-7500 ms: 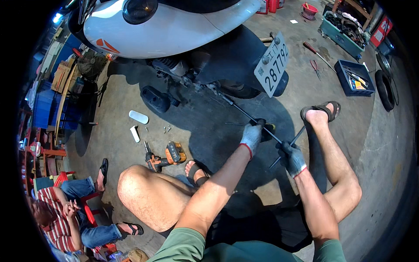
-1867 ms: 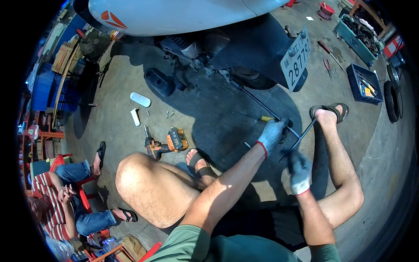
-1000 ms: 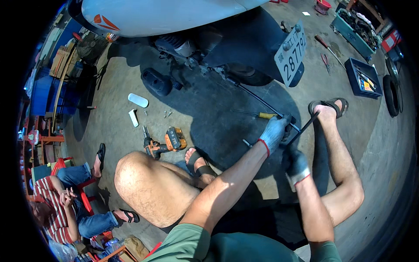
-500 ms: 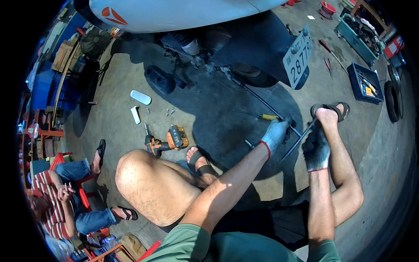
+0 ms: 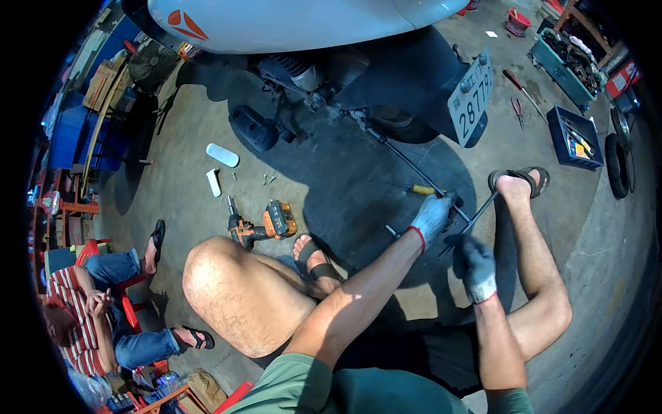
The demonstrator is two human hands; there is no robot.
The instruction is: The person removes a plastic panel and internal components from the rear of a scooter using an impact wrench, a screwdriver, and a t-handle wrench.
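A long T-handle wrench point(image 5: 412, 165) runs from the underside of a white scooter point(image 5: 296, 27), beside its rear wheel, down to my hands. My gloved left hand point(image 5: 436, 215) is closed round the shaft just short of the crossbar. By the lower end of the crossbar point(image 5: 487, 208) is my gloved right hand point(image 5: 476, 268); its fingers are dark and smeared, so their grip is unclear. A screwdriver with a yellow handle point(image 5: 422, 190) lies on the floor beside my left hand. Left of my left forearm the end of a metal bar point(image 5: 392, 230) shows.
On the floor at left lie an orange-black cordless drill point(image 5: 279, 219), a black cover point(image 5: 253, 127), white pieces point(image 5: 223, 154) and several screws point(image 5: 269, 179). At right are a tool tray point(image 5: 578, 138), red-handled pliers point(image 5: 517, 112) and a tyre point(image 5: 616, 165). A person point(image 5: 86, 310) sits at lower left.
My right hand has moved left and down, from near the crossbar's upper end to its lower end. My left hand stays on the shaft.
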